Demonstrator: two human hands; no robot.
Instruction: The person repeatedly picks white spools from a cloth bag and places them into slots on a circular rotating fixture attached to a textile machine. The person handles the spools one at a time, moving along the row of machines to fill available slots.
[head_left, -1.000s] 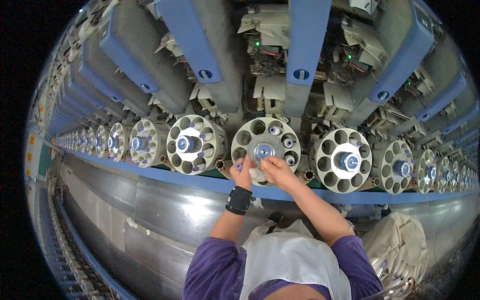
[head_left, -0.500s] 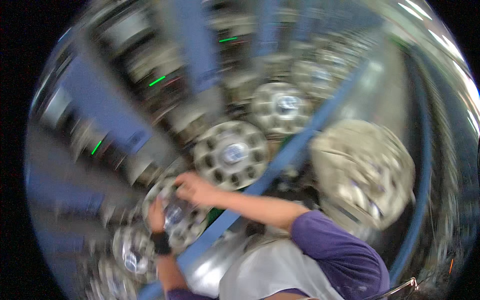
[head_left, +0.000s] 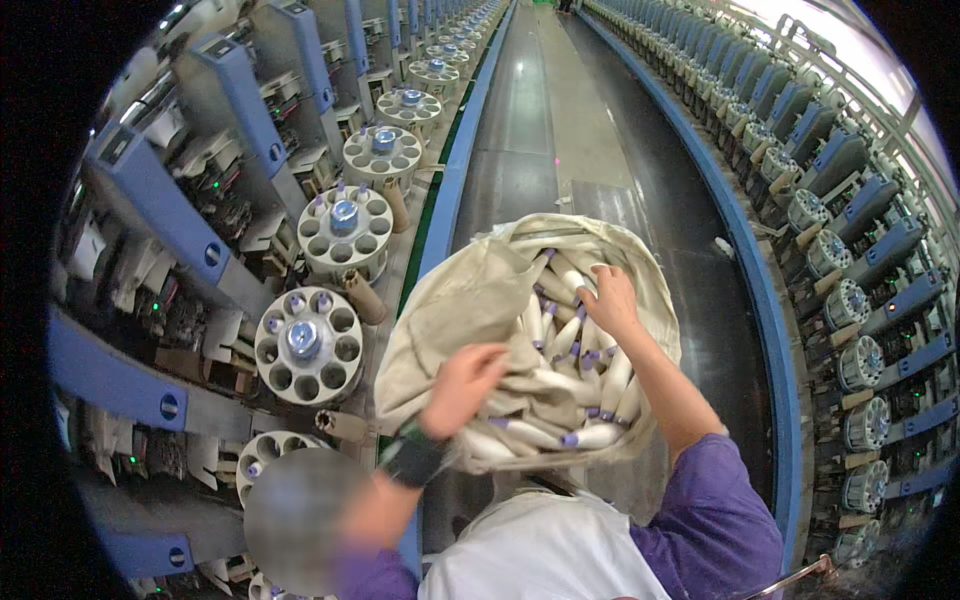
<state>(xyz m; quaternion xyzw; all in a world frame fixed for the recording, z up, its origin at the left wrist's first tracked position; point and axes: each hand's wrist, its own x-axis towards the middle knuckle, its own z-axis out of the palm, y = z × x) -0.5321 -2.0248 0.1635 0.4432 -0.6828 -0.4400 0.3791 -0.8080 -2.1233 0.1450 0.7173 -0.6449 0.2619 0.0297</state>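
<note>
A beige cloth sack, its mouth wide open, stands in front of me full of white yarn bobbins with purple tube ends. Inside its far right part, my right hand reaches down among the bobbins, fingers bent and a little apart, touching or just above one. Over the folded cloth at the sack's left side is my left hand, slightly blurred, with fingers stretched and nothing visible in them. A black band circles the left wrist.
Along the left runs a machine row with round, holed bobbin magazines, a few holding purple-tipped bobbins. Bare brown tubes stand beside them. A blue rail borders this row. Another machine row lines the right behind a second blue rail.
Both hands have left a round magazine on the left and moved right to the sack. My view has swung round, so the sack now lies in the middle and the aisle stretches ahead.
</note>
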